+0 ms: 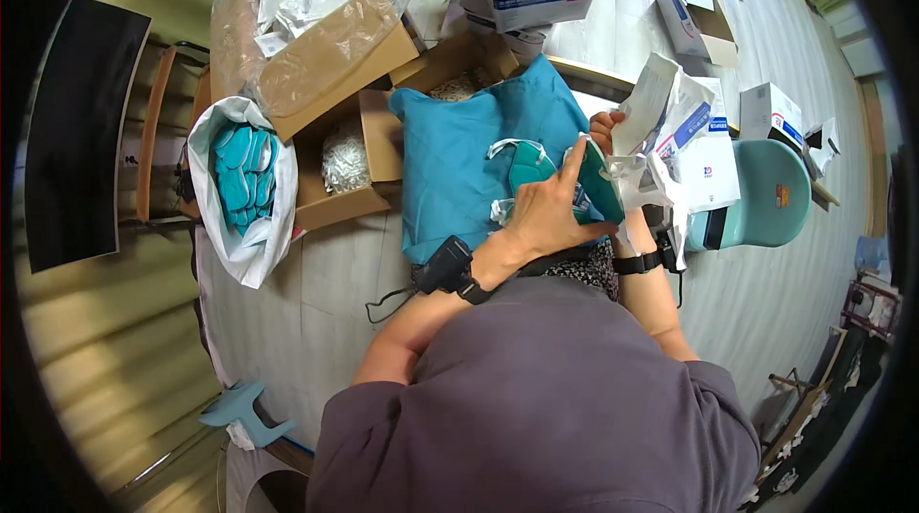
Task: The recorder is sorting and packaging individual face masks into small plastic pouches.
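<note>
Two hands meet over the lap in my feed. At far left I see a white bag (pixel 251 235) full of teal masks (pixel 237 178), then an open cardboard box (pixel 337 189) holding small clear packets. Next comes a teal cloth (pixel 458 159) spread across the table (pixel 316 283) edge. The left hand (pixel 548 211) wears a black wrist device (pixel 448 267), and its fingers are wrapped around a teal mask (pixel 595 183), forefinger raised along it, just above the cloth's right edge. The right hand (pixel 603 128) is mostly hidden behind a white packet (pixel 643 103); it seems to pinch it, though I cannot tell for sure. Further right sit white boxes (pixel 772 111) and a teal chair (pixel 771 192).
</note>
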A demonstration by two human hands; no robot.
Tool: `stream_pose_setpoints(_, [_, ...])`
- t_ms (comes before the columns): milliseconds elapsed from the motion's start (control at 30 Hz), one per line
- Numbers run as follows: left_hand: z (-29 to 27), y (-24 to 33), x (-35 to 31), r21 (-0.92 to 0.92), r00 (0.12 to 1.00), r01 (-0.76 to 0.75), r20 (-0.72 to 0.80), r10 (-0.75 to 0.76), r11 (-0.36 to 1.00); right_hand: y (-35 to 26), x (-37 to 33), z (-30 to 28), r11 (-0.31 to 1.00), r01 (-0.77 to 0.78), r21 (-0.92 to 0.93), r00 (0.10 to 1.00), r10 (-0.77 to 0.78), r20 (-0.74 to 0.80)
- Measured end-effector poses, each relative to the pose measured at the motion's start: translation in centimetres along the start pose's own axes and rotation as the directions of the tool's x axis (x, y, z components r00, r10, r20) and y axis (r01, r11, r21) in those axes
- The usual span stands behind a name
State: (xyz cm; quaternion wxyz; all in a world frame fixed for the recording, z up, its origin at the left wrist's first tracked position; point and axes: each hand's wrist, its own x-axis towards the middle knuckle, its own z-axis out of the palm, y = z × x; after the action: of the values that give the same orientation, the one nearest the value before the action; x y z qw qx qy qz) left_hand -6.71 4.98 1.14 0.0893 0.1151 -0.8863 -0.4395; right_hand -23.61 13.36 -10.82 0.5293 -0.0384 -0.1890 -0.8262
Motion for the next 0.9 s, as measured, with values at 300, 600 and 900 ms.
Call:
stream_pose_setpoints(300, [-0.4, -2.7, -0.1, -0.178, 0.992, 0.012, -0.119, -0.033, 0.984, -1.5, -1.9, -2.8, 0.379, 0.235, -0.895, 0.849, -0.529, -0.001])
stream_pose_setpoints(600, [-8.3, -10.9, -1.7, -0.916, 0.881, 0.392, 0.349, -0.320, 0.081, -9.1, 3.2, 2.5, 0.585, 0.218, -0.781, 0.540, -0.739, -0.403])
stream_pose_setpoints(900, [-4.2, -18.1, -3.1, 0.042, 0.759, 0.635, 0.152, -0.633, 0.771, -4.0, 13.6, 1.7, 0.671, 0.091, -0.736, 0.656, -0.596, -0.463])
